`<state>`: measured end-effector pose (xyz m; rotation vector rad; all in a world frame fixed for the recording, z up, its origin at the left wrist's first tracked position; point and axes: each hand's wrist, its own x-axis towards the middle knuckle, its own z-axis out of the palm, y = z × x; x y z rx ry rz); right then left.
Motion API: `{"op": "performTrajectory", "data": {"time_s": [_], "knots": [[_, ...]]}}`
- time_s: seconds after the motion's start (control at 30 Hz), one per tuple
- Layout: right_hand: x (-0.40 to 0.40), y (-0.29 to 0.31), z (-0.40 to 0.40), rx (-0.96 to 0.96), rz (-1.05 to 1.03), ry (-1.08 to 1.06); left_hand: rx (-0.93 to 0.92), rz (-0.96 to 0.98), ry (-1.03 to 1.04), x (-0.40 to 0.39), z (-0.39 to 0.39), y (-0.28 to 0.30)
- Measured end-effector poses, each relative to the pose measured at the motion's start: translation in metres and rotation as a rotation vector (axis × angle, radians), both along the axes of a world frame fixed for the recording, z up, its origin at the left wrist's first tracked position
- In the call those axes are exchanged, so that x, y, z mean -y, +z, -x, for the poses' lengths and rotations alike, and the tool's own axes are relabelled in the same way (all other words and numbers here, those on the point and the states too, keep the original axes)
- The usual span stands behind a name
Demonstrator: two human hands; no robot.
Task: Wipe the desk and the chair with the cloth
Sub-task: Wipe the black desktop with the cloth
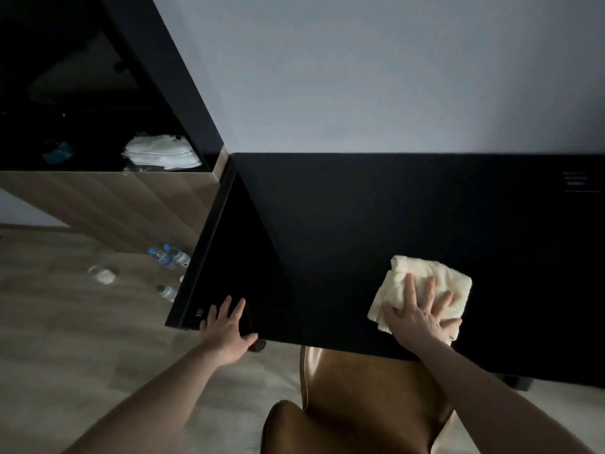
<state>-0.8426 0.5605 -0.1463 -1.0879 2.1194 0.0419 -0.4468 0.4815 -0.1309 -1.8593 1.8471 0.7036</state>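
Observation:
A black desk [360, 231] fills the middle of the view against a pale wall. A folded cream cloth [448, 276] lies flat on the desk near its front edge. My right hand [417, 314] presses on the cloth with its fingers spread and straight. At the desk's front left corner rests my left hand [226, 329], fingers straight, holding nothing. A brown leather chair [353, 398] stands tucked under the desk's front edge, below my right arm.
A wood-fronted cabinet [108, 198] stands to the left, with folded white cloths [160, 155] in its dark opening. Several plastic water bottles [170, 257] and a clear cup [103, 273] lie on the wooden floor beside the desk's left end.

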Motion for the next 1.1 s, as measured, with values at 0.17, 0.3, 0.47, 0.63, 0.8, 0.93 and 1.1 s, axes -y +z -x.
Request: {"op": "performTrajectory", "data": {"time_s": [0.17, 0.3, 0.47, 0.63, 0.8, 0.93, 1.1], "knots": [[0.018, 0.001, -0.045, 0.009, -0.019, -0.06, -0.029, 0.002, 0.002, 0.03, -0.032, -0.001], [0.051, 0.0, -0.103, -0.017, 0.006, -0.072, -0.076, 0.033, -0.078, 0.076, -0.055, -0.011], [0.104, -0.002, -0.199, -0.039, 0.028, -0.002, -0.149, 0.091, -0.123, 0.12, -0.099, -0.02], [0.155, 0.001, -0.295, 0.02, 0.047, 0.135, -0.382, 0.079, -0.162, 0.133, -0.149, -0.02], [0.194, 0.003, -0.366, 0.064, 0.052, 0.204, -0.502, -0.019, -0.198, 0.154, -0.186, -0.012], [0.215, 0.005, -0.393, 0.136, 0.053, 0.283, -0.607, 0.029, 0.0, 0.168, -0.193, -0.005], [0.198, 0.019, -0.358, 0.258, 0.173, 0.267, -0.584, 0.387, -0.16, 0.169, -0.157, 0.003]]}}
